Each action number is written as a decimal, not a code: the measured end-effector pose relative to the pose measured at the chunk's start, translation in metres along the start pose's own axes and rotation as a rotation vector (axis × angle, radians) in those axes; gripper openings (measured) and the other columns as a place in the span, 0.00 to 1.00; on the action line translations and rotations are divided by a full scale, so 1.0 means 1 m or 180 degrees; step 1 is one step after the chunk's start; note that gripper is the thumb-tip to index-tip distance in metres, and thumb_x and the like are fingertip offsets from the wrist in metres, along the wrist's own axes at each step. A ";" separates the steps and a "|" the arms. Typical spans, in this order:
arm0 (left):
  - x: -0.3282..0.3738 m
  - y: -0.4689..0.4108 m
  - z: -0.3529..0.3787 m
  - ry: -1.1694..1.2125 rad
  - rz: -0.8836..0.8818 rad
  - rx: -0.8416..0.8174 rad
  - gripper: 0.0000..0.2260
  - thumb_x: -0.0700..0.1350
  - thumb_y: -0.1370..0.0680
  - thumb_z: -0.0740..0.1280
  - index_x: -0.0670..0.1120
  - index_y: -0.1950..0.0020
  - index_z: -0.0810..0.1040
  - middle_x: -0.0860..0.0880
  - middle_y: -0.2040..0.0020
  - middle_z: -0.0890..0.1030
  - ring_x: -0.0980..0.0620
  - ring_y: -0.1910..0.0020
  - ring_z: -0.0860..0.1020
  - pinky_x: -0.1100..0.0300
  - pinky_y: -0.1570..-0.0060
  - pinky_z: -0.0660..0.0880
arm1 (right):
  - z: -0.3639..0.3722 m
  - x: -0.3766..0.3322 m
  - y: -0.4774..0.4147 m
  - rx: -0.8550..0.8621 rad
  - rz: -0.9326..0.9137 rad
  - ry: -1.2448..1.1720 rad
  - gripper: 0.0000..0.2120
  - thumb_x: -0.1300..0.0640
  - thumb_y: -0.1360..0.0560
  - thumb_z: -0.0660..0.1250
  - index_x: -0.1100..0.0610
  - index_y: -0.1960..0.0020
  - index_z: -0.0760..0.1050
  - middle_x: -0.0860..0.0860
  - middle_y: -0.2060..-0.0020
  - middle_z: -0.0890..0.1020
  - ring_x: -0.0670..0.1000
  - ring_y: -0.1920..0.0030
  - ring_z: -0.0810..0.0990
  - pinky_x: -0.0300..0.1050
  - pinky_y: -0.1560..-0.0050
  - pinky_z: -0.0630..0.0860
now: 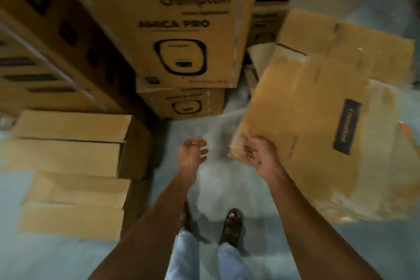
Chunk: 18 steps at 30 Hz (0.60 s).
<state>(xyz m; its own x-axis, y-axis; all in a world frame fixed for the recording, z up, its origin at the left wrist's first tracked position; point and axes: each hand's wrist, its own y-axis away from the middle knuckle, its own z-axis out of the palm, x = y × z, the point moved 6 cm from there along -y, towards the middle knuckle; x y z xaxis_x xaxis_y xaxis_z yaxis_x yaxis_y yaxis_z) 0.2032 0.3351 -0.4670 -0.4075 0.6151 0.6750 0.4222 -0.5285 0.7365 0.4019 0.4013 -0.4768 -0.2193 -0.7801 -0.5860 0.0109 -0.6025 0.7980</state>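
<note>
- Right hand (259, 154) is gripping the near left corner of the flattened brown cardboard carton (306, 125); its fingers are curling around that corner, though blur is hiding how the thumb is lying
- The carton is hanging tilted above the pale grey floor (216, 188), to the right of the stack of printed brown cardboard boxes (181, 36) and nearer the person than that stack
- The carton's long axis is running from the held corner away and to the right, past the stack's lower right corner; a black rectangular label (346, 126) is lying lengthwise along it
- Left hand (192, 154) is hovering open in front of the stack's base, fingers loosely spread and holding nothing
- Bare floor is showing between the left fingers and the carton, so they are apart
- Relation that matters: the carton's free left edge is lying just right of and beyond the left fingers, so the left hand is the nearer free one
- Judgement: the next move is calling for a short rightward reach onto that edge, since one corner grip is likely letting the sheet swing
- Plain brown cardboard boxes (68, 157) are sitting left of the stack, nearer the person
</note>
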 end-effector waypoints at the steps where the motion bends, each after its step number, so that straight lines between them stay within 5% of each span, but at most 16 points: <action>1: 0.006 -0.003 -0.030 0.0089 0.0062 0.0149 0.11 0.37 0.16 0.60 0.45 0.38 0.77 0.46 0.44 0.83 0.48 0.50 0.82 0.54 0.48 0.80 | 0.031 0.004 0.000 -0.0165 0.0000 0.0233 0.05 0.60 0.18 0.64 0.54 0.48 0.78 0.50 0.57 0.84 0.50 0.60 0.80 0.45 0.57 0.76; 10: -0.021 -0.020 -0.276 0.1415 -0.0154 0.1360 0.06 0.39 0.16 0.63 0.43 0.41 0.78 0.43 0.48 0.80 0.49 0.57 0.77 0.59 0.58 0.74 | 0.279 0.091 0.017 -0.1373 0.0006 0.1977 0.05 0.62 0.20 0.66 0.54 0.49 0.79 0.53 0.55 0.85 0.51 0.65 0.81 0.42 0.64 0.77; 14: -0.042 -0.055 -0.328 0.1716 -0.0437 0.1494 0.09 0.41 0.17 0.65 0.44 0.36 0.74 0.46 0.42 0.80 0.51 0.51 0.80 0.57 0.54 0.78 | 0.352 0.124 -0.006 -0.1570 -0.0124 0.2555 0.05 0.62 0.22 0.68 0.53 0.50 0.79 0.55 0.51 0.85 0.52 0.63 0.82 0.43 0.64 0.79; 18: -0.068 -0.117 -0.349 0.1926 -0.0683 0.1505 0.24 0.44 0.19 0.69 0.45 0.25 0.67 0.44 0.28 0.73 0.45 0.36 0.74 0.47 0.34 0.74 | 0.413 0.151 -0.069 -0.1505 -0.0342 0.3047 0.05 0.59 0.21 0.69 0.53 0.46 0.78 0.57 0.44 0.83 0.52 0.58 0.83 0.47 0.62 0.80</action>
<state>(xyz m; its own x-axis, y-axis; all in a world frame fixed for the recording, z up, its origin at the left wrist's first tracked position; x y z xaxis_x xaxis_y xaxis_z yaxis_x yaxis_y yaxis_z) -0.1010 0.1508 -0.5838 -0.8306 0.1792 0.5273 0.5282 -0.0468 0.8478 -0.0344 0.3947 -0.5622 0.6121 -0.4031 -0.6803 0.4587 -0.5198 0.7207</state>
